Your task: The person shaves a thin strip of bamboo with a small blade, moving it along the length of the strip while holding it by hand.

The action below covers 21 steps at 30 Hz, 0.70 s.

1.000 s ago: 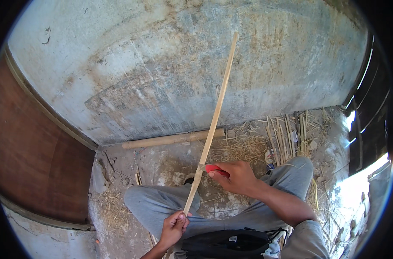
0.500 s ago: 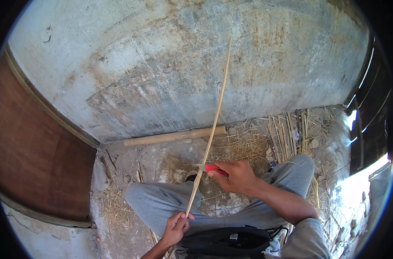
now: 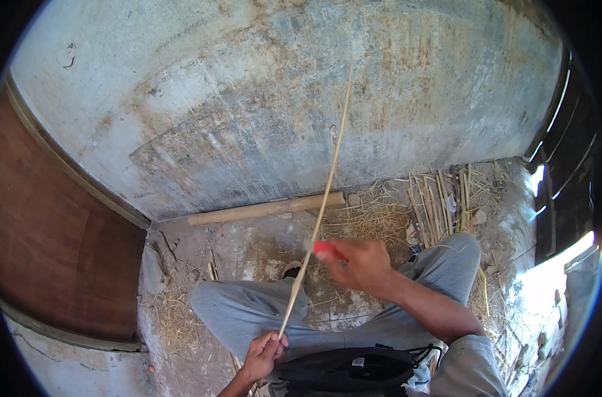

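A long, slender bamboo strip slants up from my lap toward the wall, bowing slightly along its length. My left hand is closed round its lower end, above my left thigh. A thicker bump, like a node, shows on the strip a little above that hand. Farther up, my right hand grips a red-handled knife, smeared by motion. The knife's blade lies at the strip, though the blur hides whether it touches.
A thick bamboo pole lies along the foot of the stained wall. Shavings and several split bamboo sticks litter the floor ahead and right. A black bag rests at my lap. A brown panel stands left.
My right hand and the knife have moved slightly up along the strip. My left hand has shifted a little left and down, and the strip looks narrower, as if turned.
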### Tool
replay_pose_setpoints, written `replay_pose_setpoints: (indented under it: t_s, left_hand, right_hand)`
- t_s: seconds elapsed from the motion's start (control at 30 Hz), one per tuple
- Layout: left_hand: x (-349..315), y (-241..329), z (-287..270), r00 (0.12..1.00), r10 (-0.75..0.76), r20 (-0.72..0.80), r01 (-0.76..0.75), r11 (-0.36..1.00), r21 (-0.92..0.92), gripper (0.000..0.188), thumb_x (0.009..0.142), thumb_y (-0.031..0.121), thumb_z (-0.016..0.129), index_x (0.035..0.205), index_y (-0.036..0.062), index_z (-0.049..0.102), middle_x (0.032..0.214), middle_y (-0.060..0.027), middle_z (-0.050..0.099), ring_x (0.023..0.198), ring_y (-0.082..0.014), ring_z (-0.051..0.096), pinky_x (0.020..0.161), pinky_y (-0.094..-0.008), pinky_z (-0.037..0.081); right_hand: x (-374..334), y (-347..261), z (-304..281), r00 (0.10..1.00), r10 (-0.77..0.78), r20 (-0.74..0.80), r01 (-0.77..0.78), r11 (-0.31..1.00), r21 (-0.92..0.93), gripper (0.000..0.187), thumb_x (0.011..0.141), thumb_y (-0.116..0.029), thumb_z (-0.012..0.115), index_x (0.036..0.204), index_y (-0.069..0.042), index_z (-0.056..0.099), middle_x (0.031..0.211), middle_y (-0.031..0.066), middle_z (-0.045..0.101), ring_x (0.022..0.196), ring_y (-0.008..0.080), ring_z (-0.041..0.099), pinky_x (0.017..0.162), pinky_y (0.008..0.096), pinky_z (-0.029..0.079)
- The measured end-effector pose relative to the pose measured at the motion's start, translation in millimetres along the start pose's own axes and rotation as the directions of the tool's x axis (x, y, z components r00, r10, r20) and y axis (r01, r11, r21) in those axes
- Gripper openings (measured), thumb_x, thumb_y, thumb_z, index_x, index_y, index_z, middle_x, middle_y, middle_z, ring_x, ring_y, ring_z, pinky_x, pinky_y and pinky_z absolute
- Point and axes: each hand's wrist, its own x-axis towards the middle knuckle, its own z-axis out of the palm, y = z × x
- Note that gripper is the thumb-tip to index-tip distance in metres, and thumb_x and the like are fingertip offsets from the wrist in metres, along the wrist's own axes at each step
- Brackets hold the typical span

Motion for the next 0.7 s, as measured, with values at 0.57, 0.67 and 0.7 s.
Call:
replay_pose_setpoints:
  t_s: [0.57,0.67,0.7]
  left_hand:
    - [-5.7,5.7,7.8,0.999,0.011,-0.040,-0.011,1.000,0.004,0.036,0.108,0.027,0.038,0.096,0.0003,0.058,0.059,0.0027,0.036,0.051,-0.0060,0.031,0.048,-0.0235,0.029]
    - [-3.0,3.4,10.7,0.999,0.007,-0.044,-0.008,1.000,-0.023,0.037,0.108,0.029,0.039,0.094,0.0002,0.057,0.059,0.0024,0.037,0.050,-0.0066,0.031,0.048,-0.0236,0.028]
    - [-2.5,1.4,10.6,0.999,0.010,-0.046,-0.011,0.999,-0.032,0.037,0.108,0.029,0.039,0.094,0.0001,0.057,0.059,0.0023,0.037,0.050,-0.0069,0.031,0.048,-0.0236,0.028]
  right_hand:
    - [-10.6,-21.8,2.6,0.988,-0.089,0.127,0.075,0.990,0.117,0.029,0.090,-0.038,0.067,0.087,-0.008,0.068,0.063,0.0062,0.065,0.049,0.0251,0.064,0.043,0.0381,0.049]
    - [-12.9,-17.1,4.3,0.988,-0.084,0.130,0.076,0.995,0.067,0.030,0.089,-0.038,0.068,0.084,-0.008,0.068,0.064,0.0058,0.067,0.050,0.0256,0.065,0.042,0.0387,0.049]
    - [-11.5,-17.3,3.8,0.991,-0.063,0.119,0.052,0.995,0.091,0.031,0.089,-0.038,0.068,0.084,-0.008,0.068,0.065,0.0065,0.067,0.050,0.0260,0.065,0.043,0.0393,0.049]
